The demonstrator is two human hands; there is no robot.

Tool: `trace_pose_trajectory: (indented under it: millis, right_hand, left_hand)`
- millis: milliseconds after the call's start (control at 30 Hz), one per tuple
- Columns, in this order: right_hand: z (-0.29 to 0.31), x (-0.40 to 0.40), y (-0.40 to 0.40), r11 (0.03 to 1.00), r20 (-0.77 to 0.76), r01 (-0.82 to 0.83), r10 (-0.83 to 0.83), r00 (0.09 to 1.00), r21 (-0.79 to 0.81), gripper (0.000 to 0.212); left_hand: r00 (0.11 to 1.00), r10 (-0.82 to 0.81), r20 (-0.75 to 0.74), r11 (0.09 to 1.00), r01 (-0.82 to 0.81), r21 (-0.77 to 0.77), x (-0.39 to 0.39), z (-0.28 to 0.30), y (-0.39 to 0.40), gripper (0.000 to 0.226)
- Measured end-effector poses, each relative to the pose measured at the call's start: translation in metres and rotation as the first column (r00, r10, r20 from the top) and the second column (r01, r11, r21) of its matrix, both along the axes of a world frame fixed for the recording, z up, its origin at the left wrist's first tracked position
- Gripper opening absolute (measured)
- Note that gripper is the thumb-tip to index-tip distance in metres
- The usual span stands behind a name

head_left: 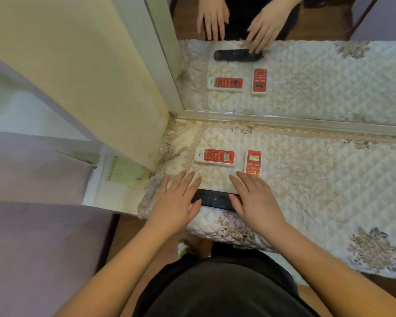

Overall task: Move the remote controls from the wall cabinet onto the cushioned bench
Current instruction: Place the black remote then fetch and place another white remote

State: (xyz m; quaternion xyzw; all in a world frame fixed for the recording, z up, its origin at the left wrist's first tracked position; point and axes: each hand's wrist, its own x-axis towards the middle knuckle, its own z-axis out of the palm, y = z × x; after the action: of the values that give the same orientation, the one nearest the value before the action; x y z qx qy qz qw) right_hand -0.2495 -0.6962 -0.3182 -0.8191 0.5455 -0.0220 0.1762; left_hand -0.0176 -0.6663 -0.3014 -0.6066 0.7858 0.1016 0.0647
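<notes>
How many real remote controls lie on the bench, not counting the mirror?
3: a red-and-white remote lying sideways, a red remote to its right, a black remote by the front edge between both hands.

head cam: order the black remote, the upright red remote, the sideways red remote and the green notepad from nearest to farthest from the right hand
1. black remote: under the right hand, at the bench's front edge.
2. upright red remote: just beyond the fingertips.
3. sideways red remote: farther left, toward the corner.
4. green notepad: far left, off the bench.
</notes>
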Motion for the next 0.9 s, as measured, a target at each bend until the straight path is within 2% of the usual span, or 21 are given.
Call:
trace_pose_trajectory:
  millis: [167, 433, 567, 767, 900]
  right_hand:
    - [0.003, 0.023, 0.007, 0.992, -0.052, -0.125, 0.126, 0.991, 0.01, 0.058]
    - [0.014, 0.064, 0.03, 0.951, -0.043, -0.31, 0.311, 0.95, 0.018, 0.058]
    - [0.02, 0.086, 0.056, 0.93, -0.086, -0.367, 0.366, 0.927, 0.006, 0.061]
    - [0.026, 0.127, 0.107, 0.878, -0.148, -0.479, 0.473, 0.869, -0.008, 0.062]
    - [0.03, 0.164, 0.151, 0.814, -0.159, -0.581, 0.572, 0.804, -0.008, 0.062]
  left_hand:
    - [0.991, 0.128, 0.041, 0.992, -0.128, -0.017, 0.015, -0.001, 0.031, 0.059]
    - [0.939, 0.335, 0.077, 0.942, -0.334, -0.023, 0.043, 0.003, 0.093, 0.059]
    - [0.854, 0.509, 0.111, 0.86, -0.509, -0.03, 0.065, 0.003, 0.136, 0.058]
    - [0.774, 0.633, 0.036, 0.774, -0.632, -0.023, 0.091, 0.008, 0.223, 0.061]
    - [0.683, 0.731, -0.01, 0.683, -0.731, -0.002, 0.103, 0.016, 0.29, 0.063]
